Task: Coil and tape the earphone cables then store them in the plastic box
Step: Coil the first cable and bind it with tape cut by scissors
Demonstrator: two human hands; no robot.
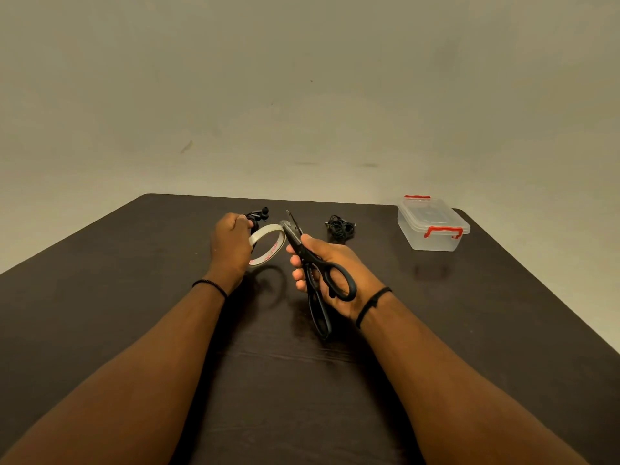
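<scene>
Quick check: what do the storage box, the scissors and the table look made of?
Plastic box: clear glossy plastic, see-through walls, red clip latches. Scissors in the right hand: matte black handles, likely plastic; blades look like grey metal. Table: dark brown, faint grain, probably wood or laminate.

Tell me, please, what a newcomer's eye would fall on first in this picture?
Probably the black scissors held in the right hand above the middle of the dark table, blades pointing at the roll of tape. The left hand holds that roll together with a coiled black earphone. Farther right lie a second earphone bundle and a clear plastic box with red clips, its lid on.
</scene>
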